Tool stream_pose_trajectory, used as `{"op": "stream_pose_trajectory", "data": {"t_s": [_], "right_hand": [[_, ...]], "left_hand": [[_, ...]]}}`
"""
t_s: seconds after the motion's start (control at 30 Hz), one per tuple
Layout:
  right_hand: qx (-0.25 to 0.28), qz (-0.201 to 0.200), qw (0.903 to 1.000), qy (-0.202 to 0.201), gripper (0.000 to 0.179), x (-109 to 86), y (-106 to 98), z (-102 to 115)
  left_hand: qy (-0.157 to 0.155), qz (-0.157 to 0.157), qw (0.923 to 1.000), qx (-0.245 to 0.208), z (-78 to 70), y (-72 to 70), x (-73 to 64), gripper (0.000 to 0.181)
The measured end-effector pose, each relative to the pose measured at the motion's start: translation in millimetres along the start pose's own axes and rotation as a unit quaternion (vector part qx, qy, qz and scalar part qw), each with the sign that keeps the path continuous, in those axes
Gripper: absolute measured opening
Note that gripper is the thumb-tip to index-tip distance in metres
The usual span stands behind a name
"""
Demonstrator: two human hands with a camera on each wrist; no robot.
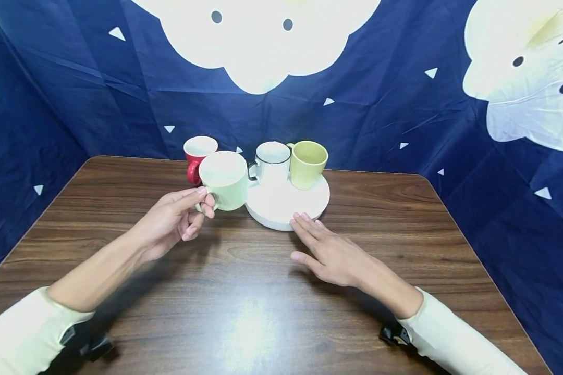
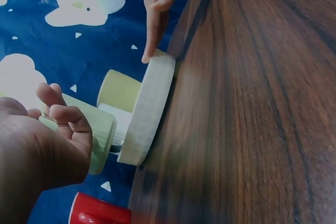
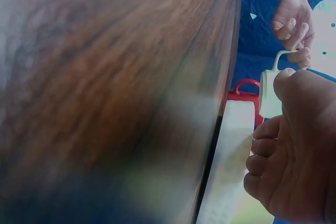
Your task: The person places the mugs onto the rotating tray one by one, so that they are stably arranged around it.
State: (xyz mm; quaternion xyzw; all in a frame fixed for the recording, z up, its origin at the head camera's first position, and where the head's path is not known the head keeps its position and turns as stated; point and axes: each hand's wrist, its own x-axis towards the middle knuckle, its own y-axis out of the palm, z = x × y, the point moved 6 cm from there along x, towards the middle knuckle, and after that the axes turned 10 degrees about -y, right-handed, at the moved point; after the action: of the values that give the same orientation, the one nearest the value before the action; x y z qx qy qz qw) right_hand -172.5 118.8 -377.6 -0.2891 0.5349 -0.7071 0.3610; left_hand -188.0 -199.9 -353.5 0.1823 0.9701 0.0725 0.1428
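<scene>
A pale green mug is held up by its handle in my left hand, just left of a round white stand. Two mugs stand on the stand's back part: a white one with a dark rim and a yellow-green one. My right hand has its fingers straight, fingertips at the stand's front edge. The left wrist view shows the pale green mug raised above the table beside the stand. Behind the held mug, partly hidden, is a red mug.
The wooden table has a glossy top with a bright reflection near the front. A blue cloth backdrop with white cloud faces hangs right behind its back edge and along the sides.
</scene>
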Motion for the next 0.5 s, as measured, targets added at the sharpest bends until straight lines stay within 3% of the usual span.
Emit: {"op": "stream_pose_trajectory", "data": {"t_s": [0.5], "right_hand": [[-0.004,-0.02,0.9994,0.026,0.077,-6.7,-10,-20]], "left_hand": [[-0.006,0.0,0.9996,-0.026,1.9,5.4,5.5,0.034]]}}
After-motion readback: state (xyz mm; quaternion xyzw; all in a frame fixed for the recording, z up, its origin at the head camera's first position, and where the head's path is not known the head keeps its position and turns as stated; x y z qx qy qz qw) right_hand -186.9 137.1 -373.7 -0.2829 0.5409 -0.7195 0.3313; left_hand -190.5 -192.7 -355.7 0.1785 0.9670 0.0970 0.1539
